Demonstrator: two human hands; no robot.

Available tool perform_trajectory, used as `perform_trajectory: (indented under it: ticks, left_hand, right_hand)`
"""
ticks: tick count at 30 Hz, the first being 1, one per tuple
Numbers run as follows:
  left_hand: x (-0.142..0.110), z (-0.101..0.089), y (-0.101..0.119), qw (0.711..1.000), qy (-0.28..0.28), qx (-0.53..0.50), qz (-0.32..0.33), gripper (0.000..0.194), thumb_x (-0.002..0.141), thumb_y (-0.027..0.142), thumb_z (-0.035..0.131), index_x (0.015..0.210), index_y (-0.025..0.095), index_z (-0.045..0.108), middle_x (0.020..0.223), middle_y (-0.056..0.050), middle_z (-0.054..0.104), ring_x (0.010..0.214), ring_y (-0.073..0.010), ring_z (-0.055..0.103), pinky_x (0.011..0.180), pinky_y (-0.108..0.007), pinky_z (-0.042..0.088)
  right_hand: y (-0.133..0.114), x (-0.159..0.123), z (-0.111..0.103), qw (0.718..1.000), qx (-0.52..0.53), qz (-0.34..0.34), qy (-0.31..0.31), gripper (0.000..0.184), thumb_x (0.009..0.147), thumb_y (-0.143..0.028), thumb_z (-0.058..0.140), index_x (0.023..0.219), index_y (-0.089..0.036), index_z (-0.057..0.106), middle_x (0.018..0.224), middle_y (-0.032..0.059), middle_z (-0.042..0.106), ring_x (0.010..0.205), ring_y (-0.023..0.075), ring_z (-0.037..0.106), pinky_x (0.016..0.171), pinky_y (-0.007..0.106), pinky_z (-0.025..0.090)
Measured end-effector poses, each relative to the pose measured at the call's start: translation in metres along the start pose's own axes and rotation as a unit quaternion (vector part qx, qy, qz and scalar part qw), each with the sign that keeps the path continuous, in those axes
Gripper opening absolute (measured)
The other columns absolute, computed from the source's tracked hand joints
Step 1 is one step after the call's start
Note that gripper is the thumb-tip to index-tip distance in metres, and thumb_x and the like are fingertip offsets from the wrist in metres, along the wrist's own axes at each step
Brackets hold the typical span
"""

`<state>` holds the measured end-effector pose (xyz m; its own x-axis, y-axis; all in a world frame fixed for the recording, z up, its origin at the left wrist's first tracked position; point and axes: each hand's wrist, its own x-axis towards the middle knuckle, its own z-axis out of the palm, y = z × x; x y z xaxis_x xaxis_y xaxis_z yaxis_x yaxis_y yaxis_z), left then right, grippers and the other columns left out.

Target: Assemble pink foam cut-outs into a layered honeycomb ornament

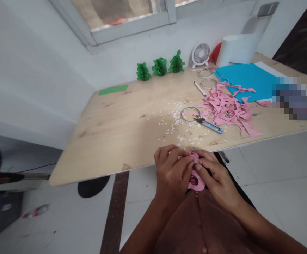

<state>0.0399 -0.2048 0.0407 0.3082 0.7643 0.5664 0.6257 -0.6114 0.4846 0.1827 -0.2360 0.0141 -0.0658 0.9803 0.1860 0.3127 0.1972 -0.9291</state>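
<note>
Both my hands meet at the near edge of the wooden table (pixel 121 137), pinching one small pink paper piece (pixel 195 180) between them. My left hand (pixel 172 169) curls its fingers over the top of the piece. My right hand (pixel 213 173) grips it from the right side, fingers pressed together. Part of the pink piece hangs below my fingers, in front of my brown shirt. Just beyond my hands lie white paper crumbs (pixel 181 125) scattered on the table.
A metal ring (pixel 190 114) and a blue-handled snipper (pixel 211 125) lie beside a heap of pink paper scraps (pixel 226 107). Further back are blue sheets (pixel 248 79), two more rings, a white pen, a small white fan (pixel 200 54), three green paper trees (pixel 159 67) and a green card.
</note>
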Motion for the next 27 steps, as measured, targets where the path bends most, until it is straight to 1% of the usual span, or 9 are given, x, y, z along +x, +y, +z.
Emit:
perform_trajectory:
  ticks: [6, 10, 15, 20, 24, 27]
  left_hand:
    - [-0.0002, 0.0016, 0.0001, 1.000, 0.018, 0.017, 0.007, 0.011, 0.081, 0.015, 0.060, 0.081, 0.021, 0.069, 0.083, -0.004, 0.067, 0.092, -0.0218, 0.055, 0.087, -0.042, 0.039]
    - [0.0004, -0.0009, 0.0009, 1.000, 0.009, 0.001, 0.000, 0.011, 0.080, 0.015, 0.062, 0.084, 0.022, 0.068, 0.085, -0.003, 0.068, 0.093, -0.0219, 0.055, 0.087, -0.041, 0.040]
    - [0.0013, -0.0023, 0.0030, 1.000, 0.011, 0.026, 0.004, 0.008, 0.079, 0.016, 0.062, 0.080, 0.022, 0.067, 0.086, -0.003, 0.068, 0.095, -0.0232, 0.055, 0.089, -0.043, 0.039]
    - [0.0011, 0.0010, 0.0019, 0.998, 0.015, 0.057, 0.021, 0.009, 0.079, 0.014, 0.062, 0.080, 0.021, 0.068, 0.086, -0.005, 0.068, 0.098, -0.0247, 0.055, 0.090, -0.046, 0.037]
    - [0.0009, 0.0019, 0.0010, 0.998, 0.006, 0.061, 0.025, 0.010, 0.080, 0.013, 0.060, 0.079, 0.021, 0.068, 0.087, -0.005, 0.069, 0.099, -0.0254, 0.055, 0.091, -0.047, 0.037]
    - [0.0008, 0.0020, 0.0011, 0.997, 0.007, 0.064, 0.031, 0.011, 0.081, 0.013, 0.059, 0.079, 0.020, 0.067, 0.087, -0.005, 0.069, 0.099, -0.0253, 0.055, 0.091, -0.047, 0.036]
  right_hand:
    - [-0.0006, 0.0011, -0.0003, 1.000, -0.003, 0.000, 0.006, 0.021, 0.093, -0.025, 0.047, 0.079, -0.021, 0.063, 0.118, 0.0079, 0.060, 0.115, 0.0219, 0.051, 0.099, 0.039, 0.039]
    - [0.0002, 0.0023, -0.0006, 1.000, -0.001, 0.013, 0.011, 0.022, 0.093, -0.028, 0.048, 0.082, -0.022, 0.066, 0.116, 0.0071, 0.061, 0.113, 0.0227, 0.053, 0.098, 0.040, 0.041]
    - [0.0015, 0.0034, -0.0008, 1.000, -0.016, 0.007, 0.016, 0.026, 0.093, -0.029, 0.047, 0.078, -0.022, 0.066, 0.114, 0.0072, 0.063, 0.113, 0.0240, 0.053, 0.098, 0.043, 0.040]
    - [-0.0008, 0.0029, -0.0008, 1.000, -0.025, 0.002, 0.013, 0.027, 0.093, -0.027, 0.047, 0.072, -0.021, 0.063, 0.114, 0.0076, 0.062, 0.113, 0.0226, 0.052, 0.099, 0.042, 0.040]
    - [-0.0011, 0.0025, -0.0006, 1.000, -0.021, 0.000, 0.009, 0.025, 0.093, -0.025, 0.047, 0.074, -0.020, 0.062, 0.115, 0.0081, 0.061, 0.113, 0.0217, 0.052, 0.098, 0.040, 0.040]
    - [0.0007, 0.0026, -0.0001, 1.000, -0.023, -0.002, 0.007, 0.024, 0.093, -0.026, 0.047, 0.075, -0.021, 0.063, 0.115, 0.0073, 0.062, 0.113, 0.0226, 0.052, 0.098, 0.041, 0.041]
